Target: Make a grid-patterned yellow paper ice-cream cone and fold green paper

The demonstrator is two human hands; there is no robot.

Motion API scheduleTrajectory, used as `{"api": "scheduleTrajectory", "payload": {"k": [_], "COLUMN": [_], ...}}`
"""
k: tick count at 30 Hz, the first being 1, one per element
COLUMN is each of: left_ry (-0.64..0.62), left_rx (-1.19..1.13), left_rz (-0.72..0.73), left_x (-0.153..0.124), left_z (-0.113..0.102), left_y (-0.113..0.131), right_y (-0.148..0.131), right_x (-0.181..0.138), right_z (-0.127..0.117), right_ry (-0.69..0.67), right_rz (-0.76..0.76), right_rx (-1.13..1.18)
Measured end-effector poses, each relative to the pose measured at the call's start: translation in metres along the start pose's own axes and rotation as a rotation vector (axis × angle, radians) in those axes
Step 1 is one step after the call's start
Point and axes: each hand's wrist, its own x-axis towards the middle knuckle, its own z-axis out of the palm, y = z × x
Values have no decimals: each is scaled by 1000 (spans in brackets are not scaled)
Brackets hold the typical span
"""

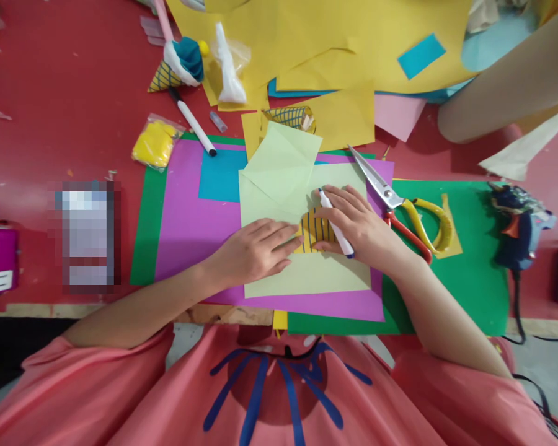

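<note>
A small piece of yellow paper (315, 230) with dark stripes lies on a pale green sheet (307, 275). My left hand (260, 249) rests flat, fingers stretched, its fingertips on the left edge of the striped piece. In my right hand (360, 228) is a white marker (335, 223), held slantwise with its dark tip pointing away from me. The fingers of that hand partly cover the striped piece's right side. Another pale green piece (283, 161) lies just beyond my hands.
Scissors (390, 198) lie right of my right hand. A blue glue gun (521, 229) is at far right, and a thick tube (506, 80) juts in behind. Beyond are a second marker (195, 127), a yellow packet (155, 142), a paper ice-cream cone (179, 65) and yellow sheets (325, 31).
</note>
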Motion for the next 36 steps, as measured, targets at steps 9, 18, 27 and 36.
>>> {"api": "scheduleTrajectory", "payload": {"k": [9, 18, 27, 36], "left_ry": [-1, 9, 1, 16], "left_rx": [-64, -82, -77, -121], "left_rz": [14, 7, -1, 11], "left_x": [-1, 1, 0, 2], "left_z": [0, -2, 1, -1], "left_y": [-1, 0, 0, -1], "right_y": [1, 1, 1, -9], "right_x": [0, 0, 3, 6], "right_z": [-4, -5, 3, 1], "right_ry": [121, 261, 343, 429], "right_rz": [135, 274, 326, 315], "right_rx": [-13, 275, 248, 208]}}
